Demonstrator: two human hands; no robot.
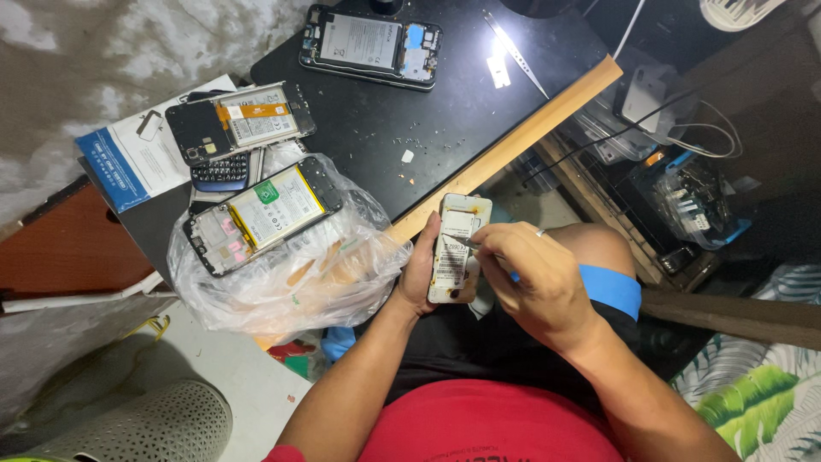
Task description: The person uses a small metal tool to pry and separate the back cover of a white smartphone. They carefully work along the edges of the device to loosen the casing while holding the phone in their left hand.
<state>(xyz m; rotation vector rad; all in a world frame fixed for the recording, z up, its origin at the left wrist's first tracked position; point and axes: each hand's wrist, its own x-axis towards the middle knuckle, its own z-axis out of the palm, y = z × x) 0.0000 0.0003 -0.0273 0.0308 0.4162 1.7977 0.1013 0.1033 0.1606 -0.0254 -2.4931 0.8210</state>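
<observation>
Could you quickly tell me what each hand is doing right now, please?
Left hand: closed around a white phone body.
Right hand: pinching a thin tool against the phone.

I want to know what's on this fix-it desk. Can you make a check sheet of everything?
Surface: black table with a wooden edge.
Job's things: opened white phone in the left hand; right hand puts a thin tool to it.
Clutter: three opened phones, keypad phone, plastic bag, tweezers, booklet.
Grippers: both hands busy.
Cables: wires right of the table.
Surroundings: leaf-print cloth.
</observation>
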